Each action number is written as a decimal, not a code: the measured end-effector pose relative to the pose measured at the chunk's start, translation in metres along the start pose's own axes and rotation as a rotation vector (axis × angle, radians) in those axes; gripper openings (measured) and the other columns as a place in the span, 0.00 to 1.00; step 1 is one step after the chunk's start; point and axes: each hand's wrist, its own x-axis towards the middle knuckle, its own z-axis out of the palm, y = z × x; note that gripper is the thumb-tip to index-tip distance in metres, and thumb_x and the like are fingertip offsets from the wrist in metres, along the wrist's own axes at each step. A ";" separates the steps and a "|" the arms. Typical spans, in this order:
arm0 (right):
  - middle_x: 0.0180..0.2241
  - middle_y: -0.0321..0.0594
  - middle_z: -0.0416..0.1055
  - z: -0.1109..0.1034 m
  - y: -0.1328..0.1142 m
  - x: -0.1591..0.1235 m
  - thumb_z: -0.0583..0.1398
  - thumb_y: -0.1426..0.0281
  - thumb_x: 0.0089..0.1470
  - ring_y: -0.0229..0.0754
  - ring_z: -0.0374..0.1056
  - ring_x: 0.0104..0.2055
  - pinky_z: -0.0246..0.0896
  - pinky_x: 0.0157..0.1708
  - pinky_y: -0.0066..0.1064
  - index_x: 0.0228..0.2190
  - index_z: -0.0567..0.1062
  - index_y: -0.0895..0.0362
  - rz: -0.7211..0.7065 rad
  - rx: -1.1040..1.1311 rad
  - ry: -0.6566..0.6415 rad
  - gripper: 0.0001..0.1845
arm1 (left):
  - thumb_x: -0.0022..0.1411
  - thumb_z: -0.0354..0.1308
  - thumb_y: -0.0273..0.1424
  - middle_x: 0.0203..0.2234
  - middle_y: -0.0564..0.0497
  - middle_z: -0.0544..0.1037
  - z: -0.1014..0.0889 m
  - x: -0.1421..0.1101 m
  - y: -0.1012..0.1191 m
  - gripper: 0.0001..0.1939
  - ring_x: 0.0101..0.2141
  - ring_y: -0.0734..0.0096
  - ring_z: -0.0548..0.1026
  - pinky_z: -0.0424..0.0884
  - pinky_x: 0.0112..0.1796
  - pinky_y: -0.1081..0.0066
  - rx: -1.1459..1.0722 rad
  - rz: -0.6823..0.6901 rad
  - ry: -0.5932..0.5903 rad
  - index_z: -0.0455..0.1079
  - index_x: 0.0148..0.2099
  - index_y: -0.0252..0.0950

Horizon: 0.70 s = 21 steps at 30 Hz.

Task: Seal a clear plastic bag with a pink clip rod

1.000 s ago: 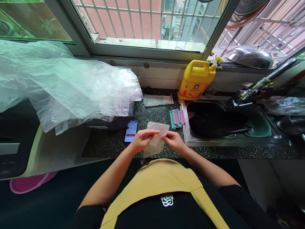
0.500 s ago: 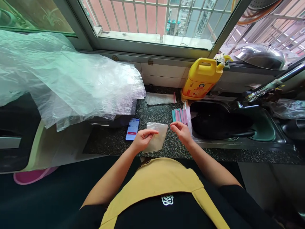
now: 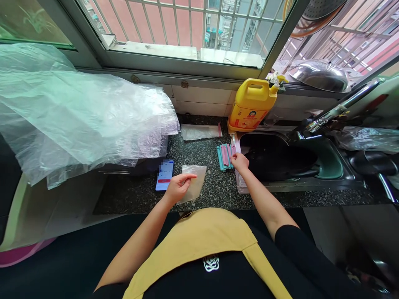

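My left hand (image 3: 178, 189) is closed, thumb against forefinger, on the upper left part of a small clear plastic bag (image 3: 197, 189) that lies over the counter. A row of teal and pink bag clips (image 3: 224, 157) sits by the sink's left edge. At the right end of that row, the closed fingertips of my right hand (image 3: 240, 162) pinch a pink clip, partly hidden by the fingers. Behind them lies a clear bag (image 3: 199, 132) with a pink clip across its right end.
A phone (image 3: 164, 175) showing a timer lies left of my left hand. Large plastic sheeting (image 3: 93, 120) covers the left side. A yellow jug (image 3: 252, 104) stands behind the sink (image 3: 280, 187), which holds a black pan (image 3: 277, 162). A faucet (image 3: 324, 118) reaches over the sink.
My right hand has moved away from the bag, to the right and forward, onto the clips. My left hand keeps hold of the bag. The whole view has shifted slightly.
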 end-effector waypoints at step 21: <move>0.40 0.50 0.76 -0.028 -0.025 0.002 0.52 0.63 0.55 0.49 0.71 0.44 0.60 0.39 0.32 0.39 0.76 0.59 -0.066 -0.253 0.044 0.17 | 0.54 0.51 0.27 0.32 0.49 0.82 0.007 0.022 -0.018 0.14 0.33 0.68 0.79 0.74 0.37 0.71 -0.006 -0.038 -0.035 0.78 0.35 0.36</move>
